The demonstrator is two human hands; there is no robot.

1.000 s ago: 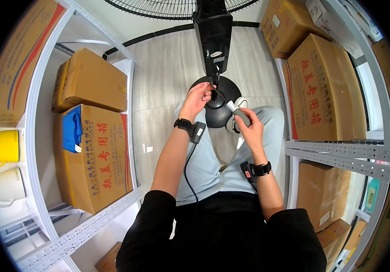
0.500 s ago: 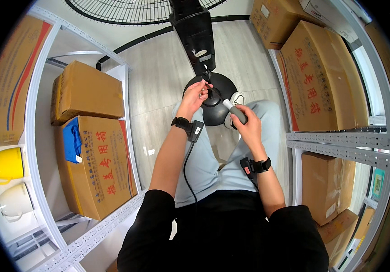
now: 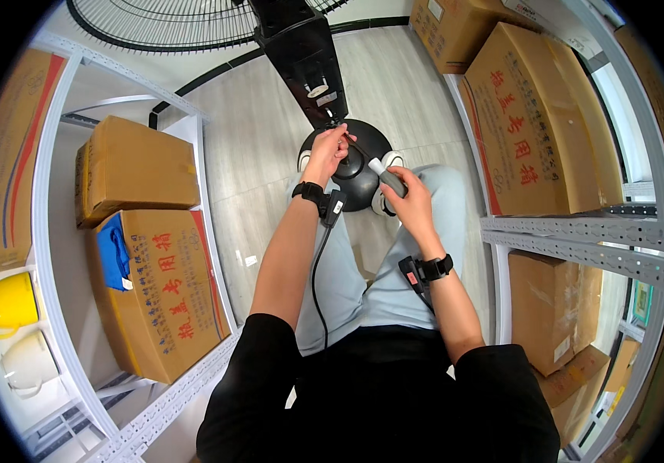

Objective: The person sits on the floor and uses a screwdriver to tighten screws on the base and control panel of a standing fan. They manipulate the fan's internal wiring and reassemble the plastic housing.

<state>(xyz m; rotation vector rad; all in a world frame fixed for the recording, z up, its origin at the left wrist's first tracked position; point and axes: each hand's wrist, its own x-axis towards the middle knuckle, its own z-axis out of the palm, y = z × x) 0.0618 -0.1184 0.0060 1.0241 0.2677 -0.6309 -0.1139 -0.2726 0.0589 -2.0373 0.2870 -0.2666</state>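
Observation:
A black pedestal fan stands in front of me, its column (image 3: 301,69) rising from a round black base (image 3: 363,189). At the column's lower end is my left hand (image 3: 330,150), fingers pinched together; whatever lies between them is too small to make out. My right hand (image 3: 413,204) is closed around the grey handle of a screwdriver (image 3: 391,179) with a whitish collar. Its thin dark shaft slants up and left over the base toward the left fingertips. The tip is hidden or too fine to tell.
The wire fan guard (image 3: 170,27) reaches across the top left. Metal shelving with cardboard boxes (image 3: 162,285) flanks me on the left; more boxes (image 3: 533,123) fill the right shelves. A blue cloth (image 3: 114,251), a yellow mug (image 3: 9,301) and a white mug (image 3: 29,363) are at left.
The view has shifted slightly, so the fan sits further left and higher. My left fingers are closer to the column's lower end, and the screwdriver has moved along with my right hand.

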